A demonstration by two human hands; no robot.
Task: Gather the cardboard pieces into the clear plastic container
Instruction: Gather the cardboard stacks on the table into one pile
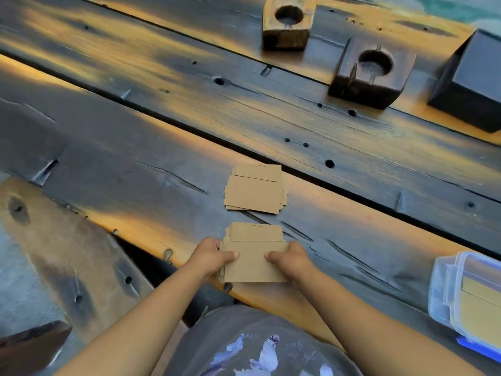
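At the near worktop [135,164] edge, both hands, left hand [210,257] and right hand [291,259], clamp one cardboard stack [252,263], while a second stack [254,189] waits beyond and the clear container [444,289] at right seems partly filled.

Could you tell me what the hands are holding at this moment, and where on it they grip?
Both hands hold the near stack of cardboard pieces: left hand on its left edge, right hand on its right edge.

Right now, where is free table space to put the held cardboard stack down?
Bare wood lies between the right hand and the clear plastic container, and left of the far cardboard stack. It is crowded at the far right, around the wooden blocks.
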